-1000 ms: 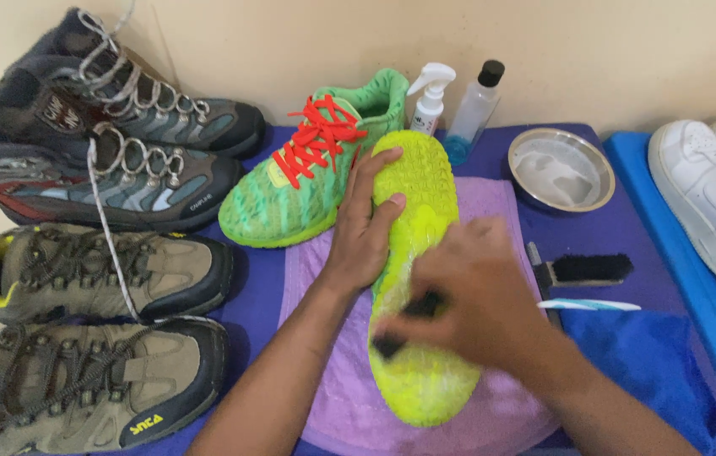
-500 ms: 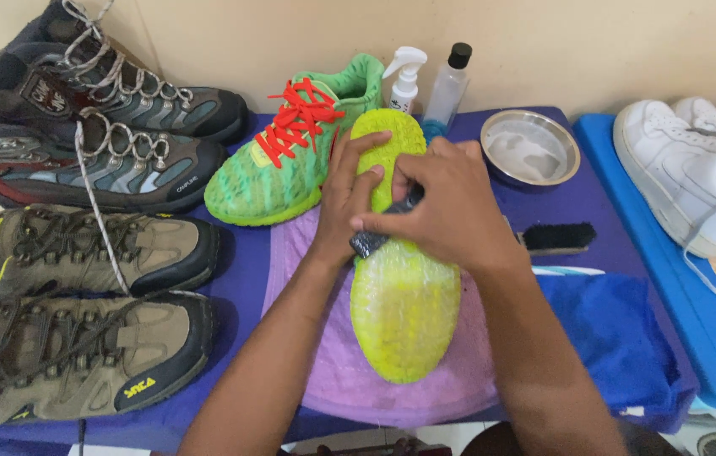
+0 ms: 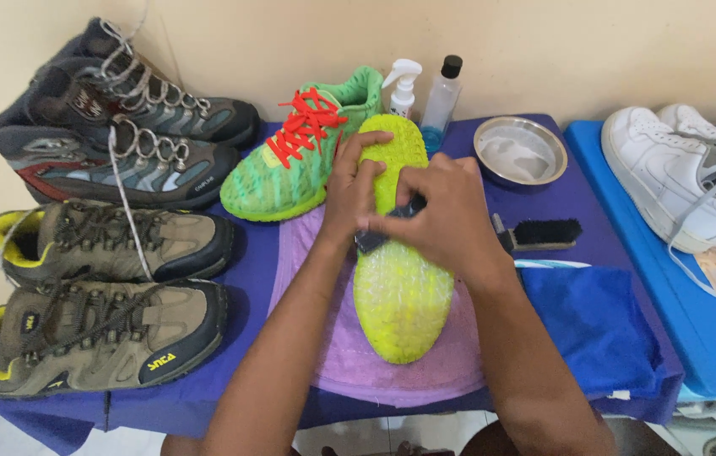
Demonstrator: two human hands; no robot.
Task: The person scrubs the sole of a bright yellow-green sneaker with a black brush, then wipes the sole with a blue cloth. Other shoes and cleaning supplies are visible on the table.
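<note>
A neon yellow-green shoe lies sole up on a purple towel. My left hand grips its left side near the far end. My right hand is closed around a small dark brush and presses it onto the middle of the sole. The matching green shoe with red laces stands just left of my hands.
Two grey hiking boots and two tan hiking shoes line the left. A spray bottle, a clear bottle and a metal bowl stand at the back. A black brush, blue cloth and white sneakers lie right.
My right hand with the small brush has travelled from the near end of the sole up to its middle. The left hand keeps its grip on the shoe.
</note>
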